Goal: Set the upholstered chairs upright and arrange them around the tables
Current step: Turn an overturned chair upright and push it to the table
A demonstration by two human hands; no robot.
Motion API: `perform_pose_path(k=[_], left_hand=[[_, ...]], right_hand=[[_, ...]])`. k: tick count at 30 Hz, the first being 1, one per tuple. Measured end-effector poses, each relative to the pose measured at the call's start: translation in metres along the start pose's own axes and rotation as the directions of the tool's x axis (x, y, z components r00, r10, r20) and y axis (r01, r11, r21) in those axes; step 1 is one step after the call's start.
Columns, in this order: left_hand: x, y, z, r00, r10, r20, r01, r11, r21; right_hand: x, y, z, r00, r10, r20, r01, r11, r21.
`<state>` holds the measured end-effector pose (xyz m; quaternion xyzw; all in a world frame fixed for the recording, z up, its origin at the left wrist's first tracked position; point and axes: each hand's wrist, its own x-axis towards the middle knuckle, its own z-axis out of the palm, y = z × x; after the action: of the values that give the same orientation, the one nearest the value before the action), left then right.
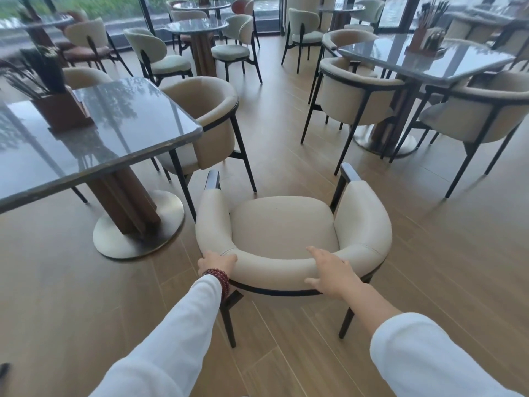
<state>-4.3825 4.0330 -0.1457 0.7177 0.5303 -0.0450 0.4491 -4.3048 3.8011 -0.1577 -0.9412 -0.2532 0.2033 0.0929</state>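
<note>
A cream upholstered chair (283, 224) with a curved backrest and black legs stands upright on the wooden floor right in front of me, its seat facing away. My left hand (216, 262), with a red bead bracelet at the wrist, grips the left end of the backrest. My right hand (329, 270) lies over the backrest's right part, fingers wrapped on the padding. The dark glossy table (120, 130) stands to the left, and a second cream chair (211, 121) is tucked at its far right corner.
Another dark table (423, 61) with two cream chairs (355, 96) stands at the right. Round tables and grey-green chairs fill the back by the windows. A wooden box with dark stems (57, 107) sits on the left table. An aisle of floor runs between the tables.
</note>
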Motion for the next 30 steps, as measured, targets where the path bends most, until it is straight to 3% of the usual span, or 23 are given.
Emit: perform_pose_path(k=[4, 6, 8, 10, 13, 16, 20, 25, 27, 30], left_hand=[[-0.03, 0.007, 0.003, 0.997, 0.066, -0.047, -0.062, 0.994, 0.089], [-0.042, 0.008, 0.011, 0.998, 0.043, -0.041, -0.039, 0.996, 0.086], [-0.047, 0.008, 0.017, 0.991, 0.125, -0.051, -0.116, 0.981, 0.155], [-0.048, 0.011, 0.022, 0.953, 0.303, 0.022, -0.296, 0.91, 0.291], [-0.045, 0.022, 0.034, 0.834, 0.481, 0.269, -0.55, 0.695, 0.463], [-0.038, 0.033, 0.051, 0.749, 0.483, 0.454, -0.659, 0.471, 0.587], [-0.028, 0.039, 0.07, 0.73, 0.385, 0.565, -0.676, 0.282, 0.681], [-0.026, 0.038, 0.083, 0.781, 0.203, 0.59, -0.613, 0.07, 0.787], [-0.027, 0.032, 0.088, 0.808, 0.178, 0.561, -0.577, 0.051, 0.815], [-0.029, 0.023, 0.094, 0.835, 0.245, 0.492, -0.532, 0.133, 0.836]], right_hand=[[-0.015, 0.008, -0.02, 0.978, 0.197, -0.073, -0.14, 0.869, 0.474], [-0.02, 0.01, -0.026, 0.974, 0.221, -0.059, -0.16, 0.843, 0.514], [-0.02, 0.012, -0.03, 0.976, 0.21, -0.054, -0.158, 0.859, 0.488], [-0.016, 0.013, -0.037, 0.985, 0.173, -0.027, -0.14, 0.873, 0.467], [-0.008, 0.012, -0.047, 0.996, 0.093, -0.006, -0.086, 0.949, 0.304], [0.006, 0.013, -0.046, 0.996, 0.039, 0.077, -0.046, 0.994, 0.096], [0.031, 0.017, -0.036, 0.98, -0.03, 0.194, 0.037, 0.999, -0.03], [0.048, 0.024, -0.026, 0.948, -0.143, 0.286, 0.183, 0.976, -0.12], [0.049, 0.03, -0.015, 0.922, -0.172, 0.347, 0.247, 0.951, -0.185], [0.048, 0.04, 0.005, 0.909, -0.195, 0.37, 0.327, 0.883, -0.338]])
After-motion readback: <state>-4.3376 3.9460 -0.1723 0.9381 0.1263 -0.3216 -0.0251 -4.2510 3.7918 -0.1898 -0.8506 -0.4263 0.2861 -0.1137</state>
